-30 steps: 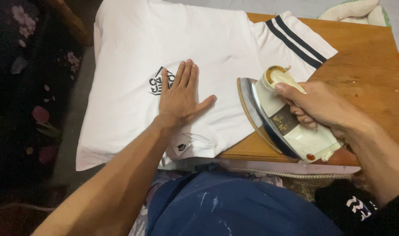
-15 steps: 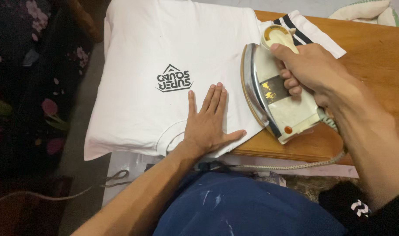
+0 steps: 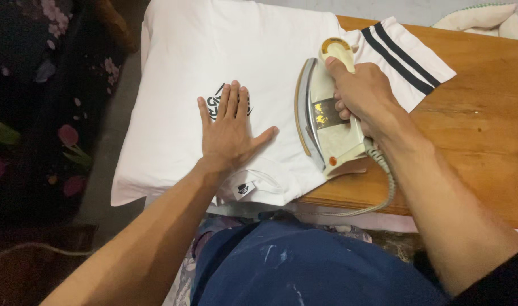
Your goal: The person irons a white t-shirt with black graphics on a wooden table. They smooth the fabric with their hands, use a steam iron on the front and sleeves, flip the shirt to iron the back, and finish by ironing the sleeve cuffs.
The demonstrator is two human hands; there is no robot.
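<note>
The left hand (image 3: 230,130) lies flat, fingers spread, on the white T-shirt (image 3: 259,51); the right hand (image 3: 364,93) grip is clamped on the iron (image 3: 321,122) mid-shirt. The striped sleeve (image 3: 406,62) on the counter (image 3: 485,130) remains unpressed.

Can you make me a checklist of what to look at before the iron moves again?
1. Right hand wrapped round the iron handle: ok.
2. Left hand flat on the white T-shirt, apart from the iron: ok.
3. Iron tipped on its edge, metal sole facing the left hand's thumb: not ok.
4. Cord hangs free past the wooden table edge: ok.
5. Shirt smooth under the left hand: ok.
6. Iron hot or cold: cannot tell.
</note>
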